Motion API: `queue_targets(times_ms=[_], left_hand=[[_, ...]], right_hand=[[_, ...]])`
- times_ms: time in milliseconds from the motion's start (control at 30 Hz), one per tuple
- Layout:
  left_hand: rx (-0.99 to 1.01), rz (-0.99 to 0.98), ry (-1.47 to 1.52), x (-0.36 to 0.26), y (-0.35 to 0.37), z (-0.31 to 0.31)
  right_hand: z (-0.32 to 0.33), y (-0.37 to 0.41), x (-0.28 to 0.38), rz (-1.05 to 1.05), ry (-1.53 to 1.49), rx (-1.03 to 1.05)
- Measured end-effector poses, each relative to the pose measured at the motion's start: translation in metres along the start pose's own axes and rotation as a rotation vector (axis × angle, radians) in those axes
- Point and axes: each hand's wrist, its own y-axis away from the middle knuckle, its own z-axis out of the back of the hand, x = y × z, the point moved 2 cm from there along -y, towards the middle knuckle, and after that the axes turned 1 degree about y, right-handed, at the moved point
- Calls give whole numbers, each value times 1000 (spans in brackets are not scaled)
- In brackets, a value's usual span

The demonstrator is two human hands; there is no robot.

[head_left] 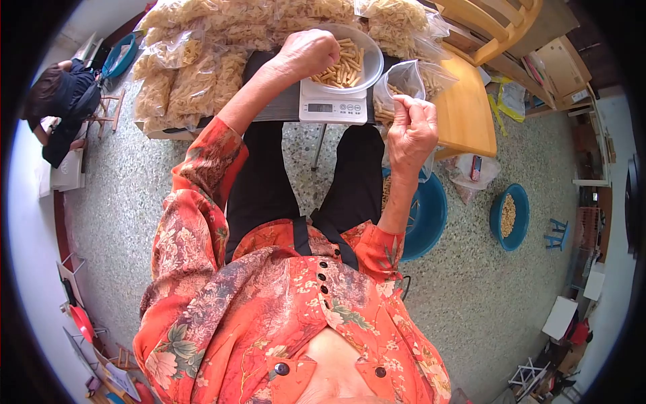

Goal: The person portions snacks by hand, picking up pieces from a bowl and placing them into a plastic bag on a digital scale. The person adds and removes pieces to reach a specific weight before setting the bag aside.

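Observation:
A clear round bowl (372, 66) with short tan stick-shaped pieces (344, 66) stands on a white digital scale (333, 109). My left hand (308, 54) is over the bowl's left side, its fingers curled closed; what they hold, if anything, is hidden. To the right of the scale, my right hand (412, 128) pinches the edge of a clear plastic bag (406, 75). The bag's mouth gapes, and similar tan pieces lie inside it.
Many filled clear bags (202, 77) are stacked behind and left of the scale. A wooden chair (468, 101) stands at the right. Blue tubs (431, 219) sit on the speckled floor, one holding tan pieces (508, 214). Another person (64, 94) is at the far left.

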Motion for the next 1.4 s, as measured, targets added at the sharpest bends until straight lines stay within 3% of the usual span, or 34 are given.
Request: queue_targets(times_ms=[100, 333, 667, 733, 767, 800, 867, 900, 1033, 1200, 1333, 1400], left_hand=[[133, 29, -103, -4, -7, -12], [167, 17, -221, -21, -9, -10], [-28, 65, -131, -3, 3, -6], [0, 253, 530, -5, 14, 1], [122, 326, 856, -5, 15, 0], [123, 323, 855, -8, 17, 0], [105, 522, 1617, -17, 26, -5], [105, 603, 1726, -23, 28, -3], [147, 565, 1971, -32, 30, -16], [89, 560, 1939, -57, 28, -13], [-32, 446, 1755, -79, 20, -11], [-124, 350, 1305, -94, 17, -5]], right_hand=[[0, -1, 0, 7, 3, 10], [1, -1, 1, -7, 8, 29], [-3, 1, -3, -15, 3, 39], [-4, 2, -4, -1, 5, 32], [-5, 2, -3, -16, -2, 40], [-5, 2, -3, -32, -9, 50], [-7, 3, -3, -36, -19, 51], [-7, 4, -3, -39, -31, 55], [-7, 3, -1, -29, -19, 63], [-6, 3, 2, -28, -41, 60], [-5, 3, 5, -63, -56, 82], [-5, 3, 4, -17, -52, 63]])
